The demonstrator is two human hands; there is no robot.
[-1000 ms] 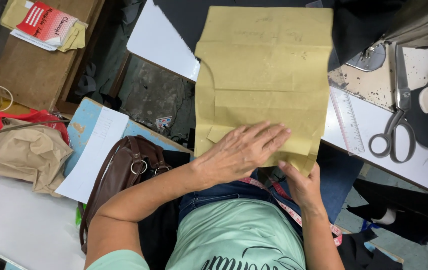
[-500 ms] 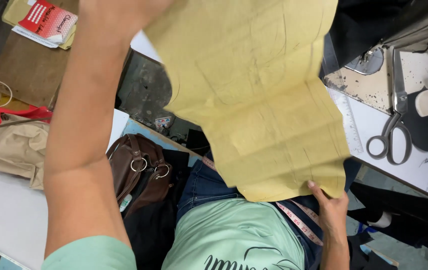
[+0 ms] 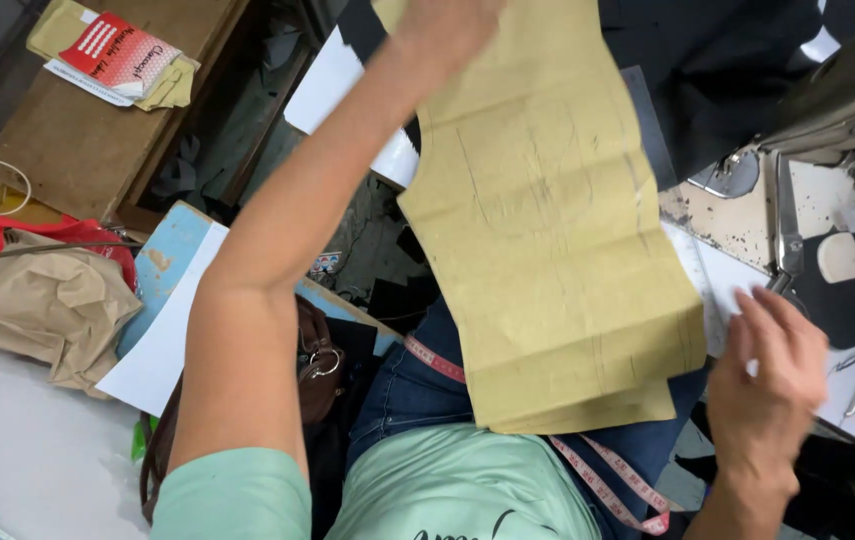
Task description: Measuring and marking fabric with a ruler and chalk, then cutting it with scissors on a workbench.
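Observation:
A large creased yellow-brown paper pattern (image 3: 547, 230) hangs in front of me over my lap. My left hand (image 3: 442, 25) is raised at the top of the view and grips the paper's upper edge. My right hand (image 3: 772, 380) is off the paper, fingers spread, over the white table edge next to the scissors (image 3: 787, 235), which it partly hides. A pink measuring tape (image 3: 587, 470) lies across my jeans under the paper.
A sewing machine (image 3: 847, 110) and black fabric (image 3: 717, 60) stand at the upper right. A brown handbag (image 3: 317, 370) sits left of my lap. Crumpled beige cloth (image 3: 37, 305), a red cloth, white paper sheets and a wooden box with a red packet lie to the left.
My left hand rose from the paper on my lap and lifted its top edge. My right hand let go of the lower corner and moved right toward the scissors.

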